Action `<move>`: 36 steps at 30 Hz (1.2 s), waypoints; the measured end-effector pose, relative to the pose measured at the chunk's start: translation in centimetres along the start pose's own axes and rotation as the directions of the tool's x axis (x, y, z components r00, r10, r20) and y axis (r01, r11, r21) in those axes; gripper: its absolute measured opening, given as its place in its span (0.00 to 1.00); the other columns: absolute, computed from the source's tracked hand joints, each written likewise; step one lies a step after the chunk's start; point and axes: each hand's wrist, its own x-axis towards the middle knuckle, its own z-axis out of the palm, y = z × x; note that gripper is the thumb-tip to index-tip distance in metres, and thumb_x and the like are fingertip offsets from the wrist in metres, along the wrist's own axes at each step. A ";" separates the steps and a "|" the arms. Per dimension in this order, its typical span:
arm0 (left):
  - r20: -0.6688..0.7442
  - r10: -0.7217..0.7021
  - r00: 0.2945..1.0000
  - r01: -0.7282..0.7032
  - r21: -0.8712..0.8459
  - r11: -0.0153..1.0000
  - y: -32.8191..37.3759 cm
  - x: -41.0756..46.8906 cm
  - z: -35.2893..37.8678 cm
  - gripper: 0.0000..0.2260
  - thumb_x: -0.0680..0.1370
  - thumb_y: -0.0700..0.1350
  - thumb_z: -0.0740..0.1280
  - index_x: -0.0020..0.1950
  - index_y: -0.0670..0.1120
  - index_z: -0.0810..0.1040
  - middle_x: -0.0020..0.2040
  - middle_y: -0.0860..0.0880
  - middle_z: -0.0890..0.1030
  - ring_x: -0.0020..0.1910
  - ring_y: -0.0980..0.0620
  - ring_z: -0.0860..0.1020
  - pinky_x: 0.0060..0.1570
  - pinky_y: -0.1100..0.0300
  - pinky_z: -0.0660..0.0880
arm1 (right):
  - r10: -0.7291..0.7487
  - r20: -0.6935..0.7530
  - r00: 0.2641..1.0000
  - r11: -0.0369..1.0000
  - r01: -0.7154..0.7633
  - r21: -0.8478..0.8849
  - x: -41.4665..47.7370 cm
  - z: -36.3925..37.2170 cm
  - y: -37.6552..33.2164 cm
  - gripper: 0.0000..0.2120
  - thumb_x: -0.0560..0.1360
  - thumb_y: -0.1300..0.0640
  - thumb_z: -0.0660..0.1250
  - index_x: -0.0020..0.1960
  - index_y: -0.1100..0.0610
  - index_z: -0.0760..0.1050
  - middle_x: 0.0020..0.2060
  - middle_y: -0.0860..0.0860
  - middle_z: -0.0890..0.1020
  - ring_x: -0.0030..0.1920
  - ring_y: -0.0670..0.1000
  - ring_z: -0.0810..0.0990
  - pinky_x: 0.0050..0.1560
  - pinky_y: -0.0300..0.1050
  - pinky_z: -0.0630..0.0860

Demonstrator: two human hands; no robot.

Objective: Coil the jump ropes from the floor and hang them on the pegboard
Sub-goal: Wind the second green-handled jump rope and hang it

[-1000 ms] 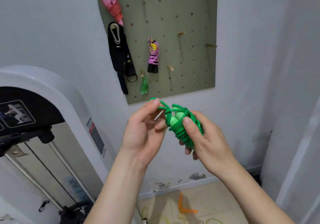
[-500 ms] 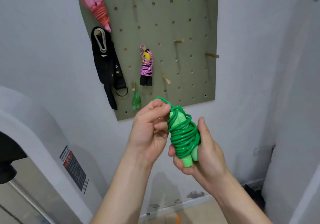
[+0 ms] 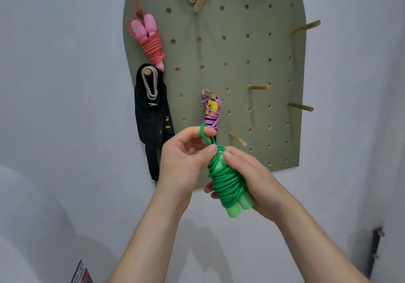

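A single wide-angle camera worn on the person's head faces the white wall (image 3: 54, 85) almost straight on, near the pegboard (image 3: 241, 68), which fills the upper centre. The left hand (image 3: 186, 157) and right hand (image 3: 256, 179), holding a green jump rope (image 3: 228, 182), sit close to the lens, forearms entering from the bottom edge.

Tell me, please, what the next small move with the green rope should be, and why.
Probably slip the loop pinched by the left hand over the bare peg beside it: the green jump rope is already coiled round its handles in the right hand.
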 end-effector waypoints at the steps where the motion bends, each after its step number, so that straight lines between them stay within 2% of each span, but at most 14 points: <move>1: -0.019 0.065 0.998 -0.063 0.077 0.995 0.1 0.8 -0.1 0.16 0.69 0.26 0.69 0.42 0.48 0.81 0.37 0.54 0.80 0.35 0.57 0.75 0.38 0.65 0.74 | -0.019 -0.032 0.999 0.999 0.020 0.031 1.0 0.3 0.1 0.14 0.74 0.52 0.64 0.55 0.59 0.75 0.41 0.58 0.80 0.41 0.61 0.81 0.41 0.54 0.78; 3: -0.033 0.156 0.987 -0.148 0.181 0.972 0.4 2.5 -0.2 0.17 0.69 0.25 0.68 0.41 0.47 0.81 0.38 0.54 0.81 0.34 0.59 0.76 0.37 0.67 0.73 | -0.110 -0.120 0.987 0.994 0.108 -0.028 3.2 0.5 0.1 0.12 0.72 0.54 0.65 0.54 0.58 0.77 0.42 0.57 0.80 0.42 0.58 0.80 0.44 0.54 0.78; 6: -0.026 0.218 0.976 -0.207 0.214 0.955 1.0 5.1 -0.1 0.15 0.70 0.24 0.67 0.40 0.45 0.79 0.35 0.57 0.81 0.34 0.62 0.77 0.36 0.70 0.73 | -0.215 -0.169 0.962 0.973 0.197 -0.120 6.0 0.1 -0.9 0.11 0.74 0.53 0.66 0.55 0.55 0.78 0.47 0.60 0.81 0.45 0.53 0.79 0.48 0.50 0.77; 8: -0.012 0.226 0.974 -0.219 0.203 0.954 1.1 7.0 0.1 0.13 0.70 0.24 0.67 0.40 0.43 0.78 0.35 0.58 0.82 0.37 0.63 0.79 0.38 0.71 0.73 | -0.262 -0.165 0.951 0.959 0.237 -0.156 7.8 -0.6 -1.9 0.12 0.76 0.49 0.64 0.55 0.54 0.79 0.49 0.58 0.82 0.48 0.56 0.81 0.51 0.52 0.78; 10: -0.013 0.241 0.970 -0.234 0.192 0.953 1.2 9.0 0.6 0.12 0.70 0.24 0.67 0.41 0.41 0.77 0.36 0.57 0.82 0.37 0.61 0.80 0.37 0.70 0.74 | -0.338 -0.145 0.930 0.923 0.298 -0.245 9.7 -1.6 -3.2 0.13 0.76 0.47 0.62 0.52 0.52 0.80 0.46 0.55 0.83 0.49 0.58 0.81 0.54 0.55 0.76; 13: -0.034 0.295 0.955 -0.281 0.212 0.936 1.7 12.3 1.7 0.12 0.71 0.25 0.67 0.42 0.41 0.78 0.38 0.53 0.82 0.39 0.58 0.80 0.40 0.69 0.75 | -0.441 -0.121 0.889 0.872 0.392 -0.295 12.7 -3.2 -5.7 0.07 0.79 0.52 0.65 0.45 0.52 0.80 0.37 0.47 0.81 0.41 0.46 0.78 0.45 0.44 0.74; 16: -0.037 0.361 0.932 -0.342 0.238 0.909 2.9 15.9 3.0 0.13 0.71 0.25 0.67 0.43 0.43 0.79 0.39 0.52 0.81 0.43 0.55 0.80 0.46 0.66 0.75 | -0.501 -0.108 0.859 0.840 0.452 -0.301 15.7 -4.8 -9.0 0.05 0.75 0.52 0.68 0.42 0.53 0.79 0.33 0.47 0.79 0.37 0.46 0.77 0.41 0.44 0.73; 18: -0.042 0.382 0.923 -0.362 0.236 0.902 3.8 18.4 3.8 0.14 0.71 0.25 0.66 0.44 0.44 0.80 0.40 0.52 0.82 0.44 0.54 0.81 0.48 0.63 0.76 | -0.547 -0.094 0.832 0.807 0.493 -0.326 17.4 -5.8 -11.0 0.03 0.76 0.55 0.68 0.44 0.51 0.79 0.36 0.47 0.81 0.38 0.45 0.78 0.43 0.43 0.74; 21: -0.084 0.388 0.918 -0.365 0.203 0.909 5.0 21.6 4.8 0.12 0.73 0.28 0.66 0.49 0.43 0.81 0.44 0.49 0.84 0.46 0.54 0.82 0.47 0.64 0.77 | -0.575 -0.069 0.815 0.788 0.529 -0.314 20.2 -7.0 -13.3 0.03 0.76 0.52 0.67 0.48 0.44 0.78 0.42 0.50 0.83 0.44 0.48 0.81 0.48 0.47 0.78; 24: -0.119 0.393 0.912 -0.368 0.190 0.910 6.1 24.1 5.5 0.11 0.75 0.31 0.67 0.51 0.44 0.82 0.47 0.47 0.85 0.49 0.54 0.83 0.45 0.66 0.77 | -0.599 -0.039 0.800 0.776 0.568 -0.276 22.7 -7.4 -15.2 0.03 0.76 0.50 0.68 0.48 0.42 0.78 0.44 0.50 0.83 0.47 0.51 0.82 0.52 0.54 0.79; 28: -0.170 0.443 0.880 -0.387 0.286 0.877 7.3 26.9 6.2 0.09 0.76 0.36 0.68 0.53 0.45 0.82 0.47 0.49 0.85 0.50 0.52 0.83 0.51 0.61 0.79 | -0.613 -0.063 0.788 0.781 0.593 -0.194 25.2 -7.5 -17.3 0.07 0.76 0.56 0.68 0.43 0.45 0.80 0.41 0.49 0.84 0.45 0.49 0.82 0.50 0.49 0.78; 33: -0.275 0.553 0.787 -0.407 0.443 0.799 7.8 29.3 6.3 0.10 0.74 0.38 0.71 0.49 0.52 0.76 0.38 0.47 0.84 0.36 0.56 0.81 0.37 0.69 0.75 | -0.601 -0.106 0.793 0.799 0.590 -0.118 28.4 -7.1 -18.1 0.05 0.75 0.59 0.70 0.42 0.50 0.81 0.38 0.48 0.85 0.44 0.48 0.83 0.46 0.41 0.76; 36: -0.223 0.626 0.747 -0.411 0.585 0.699 7.3 30.6 5.8 0.11 0.75 0.35 0.69 0.44 0.53 0.82 0.39 0.52 0.84 0.38 0.59 0.81 0.41 0.68 0.76 | -0.598 -0.109 0.794 0.801 0.589 -0.111 29.9 -6.8 -17.9 0.06 0.75 0.60 0.70 0.41 0.50 0.81 0.37 0.48 0.84 0.42 0.47 0.83 0.43 0.38 0.75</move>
